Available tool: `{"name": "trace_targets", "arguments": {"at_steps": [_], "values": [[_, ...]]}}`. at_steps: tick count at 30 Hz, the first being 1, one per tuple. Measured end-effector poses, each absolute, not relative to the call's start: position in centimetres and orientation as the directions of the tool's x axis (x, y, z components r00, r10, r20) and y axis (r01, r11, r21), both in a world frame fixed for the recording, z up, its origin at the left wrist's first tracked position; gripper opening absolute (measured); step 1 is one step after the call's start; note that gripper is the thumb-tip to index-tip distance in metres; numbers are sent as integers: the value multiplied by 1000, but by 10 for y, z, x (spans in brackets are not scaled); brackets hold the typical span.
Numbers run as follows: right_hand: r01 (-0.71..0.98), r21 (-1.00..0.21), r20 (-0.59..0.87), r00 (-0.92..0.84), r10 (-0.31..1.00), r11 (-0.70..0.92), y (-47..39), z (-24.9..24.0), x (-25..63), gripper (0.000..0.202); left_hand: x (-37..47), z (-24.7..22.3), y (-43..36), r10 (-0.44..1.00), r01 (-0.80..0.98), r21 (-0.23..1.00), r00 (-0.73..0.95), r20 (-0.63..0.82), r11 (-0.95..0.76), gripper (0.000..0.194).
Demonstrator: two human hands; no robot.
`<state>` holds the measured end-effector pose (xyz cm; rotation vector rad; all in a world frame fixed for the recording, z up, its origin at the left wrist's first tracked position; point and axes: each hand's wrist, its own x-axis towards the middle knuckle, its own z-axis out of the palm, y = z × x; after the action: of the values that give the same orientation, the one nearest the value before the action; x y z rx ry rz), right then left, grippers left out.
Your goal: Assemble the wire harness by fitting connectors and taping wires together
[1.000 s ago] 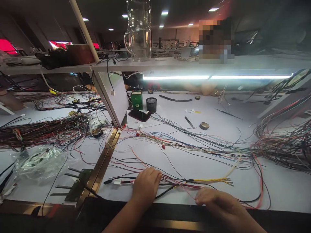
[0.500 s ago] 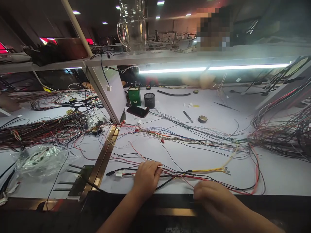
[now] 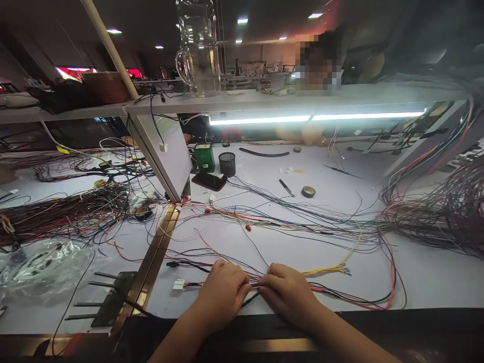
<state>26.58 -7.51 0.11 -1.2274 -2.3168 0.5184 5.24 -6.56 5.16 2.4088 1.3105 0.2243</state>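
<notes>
So the wire bundle (image 3: 254,278) was lying near the middle of the near edge of the white table (image 3: 438,290), running left to right under the person's two hands. The left hand (image 3: 226,287) had its fingers curled over the wires and gripping them, and the right hand (image 3: 288,292) was just beside it, thumb and fingers pinched on the wires too, with a short stretch showing in the gap. Off to the left, a white connector (image 3: 179,285) and a black plug (image 3: 173,264) stuck out past the left hand, and to the right some yellow wires (image 3: 327,271) fanned out with bare-looking tips. A little red connector (image 3: 248,228) sat just farther back, near a long run of thin wires (image 3: 287,225) leading to a big tangle (image 3: 431,217) on the right. Beyond that were a tape roll (image 3: 308,191), a phone (image 3: 209,181), a black mesh cup (image 3: 227,164) and a green box (image 3: 204,158). Far back, a light tube (image 3: 260,121) glowed under the shelf (image 3: 257,103), with a clear jug (image 3: 198,60) standing on top
</notes>
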Motion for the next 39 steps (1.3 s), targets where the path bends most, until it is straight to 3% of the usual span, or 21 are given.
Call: {"name": "trace_targets", "arguments": {"at_steps": [6,13,18,23,25,29,34,39], "values": [[661,-483,211,-548,809,574,-75,5,266,16,58,57,-72,804,840,125,542,-243,-528,17],[671,-397,313,-543,779,627,-77,-7,266,15,30,33,-100,858,858,58,513,-26,-511,38],[672,-398,287,-555,781,624,-77,-6,267,17,-6,21,-113,836,832,169,476,272,-529,29],[612,-588,139,-568,811,529,-80,22,279,28,3,38,-118,841,820,266,400,364,-506,20],[645,-593,126,-517,846,482,-86,29,287,22,20,42,-115,811,780,288,431,397,-555,20],[771,-463,101,-444,890,437,-101,19,297,15,57,32,-103,803,719,360,504,319,-595,21],[823,-364,85,-436,896,435,-114,4,290,18,73,10,-91,850,721,463,497,175,-516,21],[795,-391,-60,-524,849,463,-118,15,281,9,72,9,-89,870,723,515,481,104,-461,20]]}}
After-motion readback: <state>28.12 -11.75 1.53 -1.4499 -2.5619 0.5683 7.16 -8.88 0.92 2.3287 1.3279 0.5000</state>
